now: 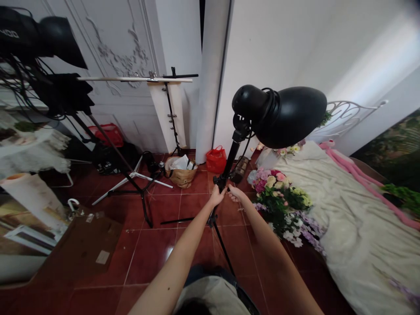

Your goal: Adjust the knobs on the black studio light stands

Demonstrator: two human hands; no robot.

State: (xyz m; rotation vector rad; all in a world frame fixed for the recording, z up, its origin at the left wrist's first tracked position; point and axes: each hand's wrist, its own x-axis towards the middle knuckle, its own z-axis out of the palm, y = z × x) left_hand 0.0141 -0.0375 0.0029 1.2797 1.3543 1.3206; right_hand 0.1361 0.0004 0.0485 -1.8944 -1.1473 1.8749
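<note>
A black studio lamp (288, 116) with a wide reflector and a coiled cable sits on top of a black light stand (233, 151) in front of me. My left hand (217, 197) is wrapped round the stand's pole just below its collar. Close beside it, my right hand (236, 194) has its fingers curled at the collar's side, seemingly pinching the small tightening knob, which the fingers mostly hide. Below my hands, the stand's legs spread over the red tiled floor (151, 249).
At left stands another studio lamp (62, 37) on a stand. A woven basket (182, 177) and a red bag (215, 159) lie near the wall. Artificial flowers (278, 188) border the bed (348, 210) at right. Flat cardboard (82, 245) lies at lower left.
</note>
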